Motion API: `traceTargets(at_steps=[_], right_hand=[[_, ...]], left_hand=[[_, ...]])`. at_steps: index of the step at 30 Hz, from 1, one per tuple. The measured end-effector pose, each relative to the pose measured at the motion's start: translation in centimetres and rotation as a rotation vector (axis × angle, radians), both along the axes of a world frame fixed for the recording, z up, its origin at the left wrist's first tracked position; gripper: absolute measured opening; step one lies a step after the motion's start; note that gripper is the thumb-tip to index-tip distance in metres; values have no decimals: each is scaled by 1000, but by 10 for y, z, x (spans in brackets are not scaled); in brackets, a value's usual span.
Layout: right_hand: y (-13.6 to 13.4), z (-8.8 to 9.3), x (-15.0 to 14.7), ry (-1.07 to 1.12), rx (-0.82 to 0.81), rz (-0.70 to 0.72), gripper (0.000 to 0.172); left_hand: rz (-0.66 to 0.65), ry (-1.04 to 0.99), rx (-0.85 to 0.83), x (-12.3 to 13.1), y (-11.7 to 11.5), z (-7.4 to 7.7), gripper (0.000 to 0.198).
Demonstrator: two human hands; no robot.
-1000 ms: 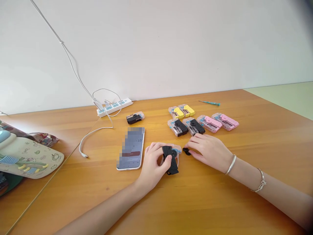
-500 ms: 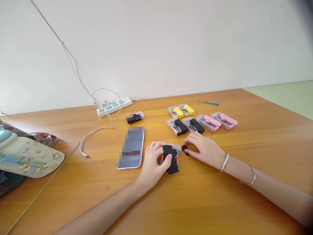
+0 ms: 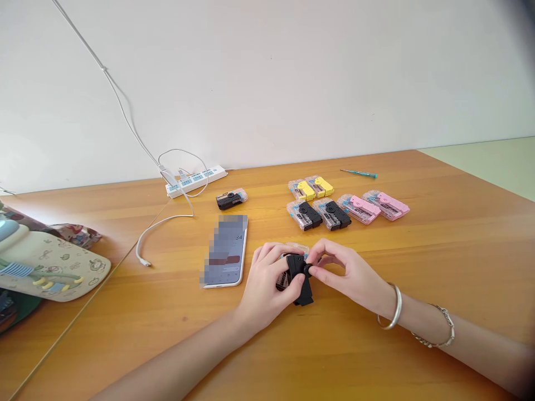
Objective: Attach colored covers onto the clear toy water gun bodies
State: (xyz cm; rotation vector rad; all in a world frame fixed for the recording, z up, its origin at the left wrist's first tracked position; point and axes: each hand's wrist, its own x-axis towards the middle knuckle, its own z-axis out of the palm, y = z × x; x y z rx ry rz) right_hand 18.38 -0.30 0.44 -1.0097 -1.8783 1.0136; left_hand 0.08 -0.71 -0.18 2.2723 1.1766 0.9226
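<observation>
My left hand [image 3: 267, 287] grips a black-and-clear plastic device [image 3: 306, 292] low over the front middle of the table, thumb on its black part and fingers round its far side. A printed label shows on its clear part. Between the thumb and forefinger of my right hand [image 3: 345, 267] is a small round black disc [image 3: 308, 269], held against the device's right side. Whether the disc is seated there I cannot tell. Beyond my hands lie similar devices: two black ones [image 3: 310, 216], two pink ones [image 3: 387, 204] and two yellow ones [image 3: 307, 190].
Left of my hands lies a phone [image 3: 225, 250]. Behind it are another black device [image 3: 232, 199] and a white power strip [image 3: 196, 181] with a loose cable [image 3: 144, 260]. A teal screwdriver [image 3: 365, 174] lies at the back right. A patterned bottle [image 3: 62, 267] lies at the left.
My right hand has brought the black disc from the right, a little above the table, to the device. My left hand has shifted the device slightly right and turned it.
</observation>
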Motion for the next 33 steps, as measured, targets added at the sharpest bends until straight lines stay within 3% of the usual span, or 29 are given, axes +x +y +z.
traceTargets(at_steps=[8, 16, 24, 33], right_hand=[[-5, -2, -3, 5, 9, -31, 5], [-7, -3, -3, -87, 48, 33, 3], [-9, -4, -4, 4, -69, 39, 3], [-12, -2, -5, 83, -164, 80, 7]], left_hand=[[17, 65, 52, 0, -2, -1, 20], [19, 50, 72, 2, -2, -2, 13], [24, 45, 83, 2, -3, -1, 8], [22, 25, 47, 3, -6, 2, 14]])
